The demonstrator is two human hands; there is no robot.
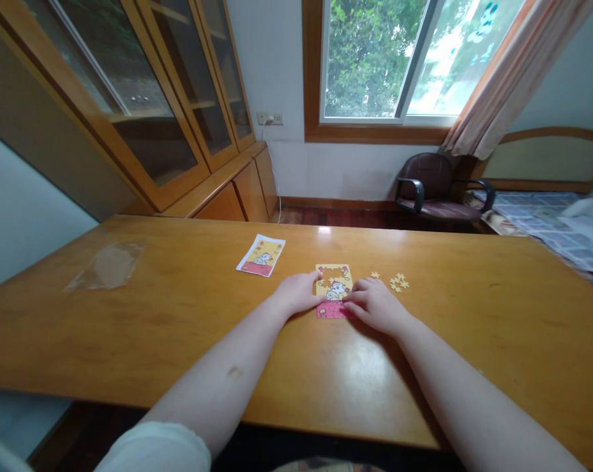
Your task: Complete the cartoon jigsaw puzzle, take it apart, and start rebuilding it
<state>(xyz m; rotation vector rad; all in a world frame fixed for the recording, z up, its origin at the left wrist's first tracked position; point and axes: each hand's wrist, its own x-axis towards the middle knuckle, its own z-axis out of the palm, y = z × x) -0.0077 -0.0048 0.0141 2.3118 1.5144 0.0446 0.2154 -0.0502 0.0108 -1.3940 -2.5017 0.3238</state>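
A jigsaw puzzle (pixel 334 309) in yellow and pink, with a white cartoon animal in its middle, lies flat on the wooden table. Gaps of bare wood show in its upper part. My left hand (pixel 301 292) rests against its left edge, thumb and fingers apart. My right hand (pixel 374 304) lies over its right edge, with the fingertips on the puzzle around the animal. Whether a piece is under those fingers I cannot make out. Several loose puzzle pieces (pixel 399 282) are scattered just beyond my right hand, and a single puzzle piece (pixel 374 275) sits nearer to it.
A picture card (pixel 261 255) with the same design lies at the back left of the wooden table (pixel 188 314). Farther left is a clear plastic bag (pixel 110 265). Beyond the table stand a glass-door cabinet (pixel 178 98), an armchair (pixel 427 183) and a bed (pixel 547 216).
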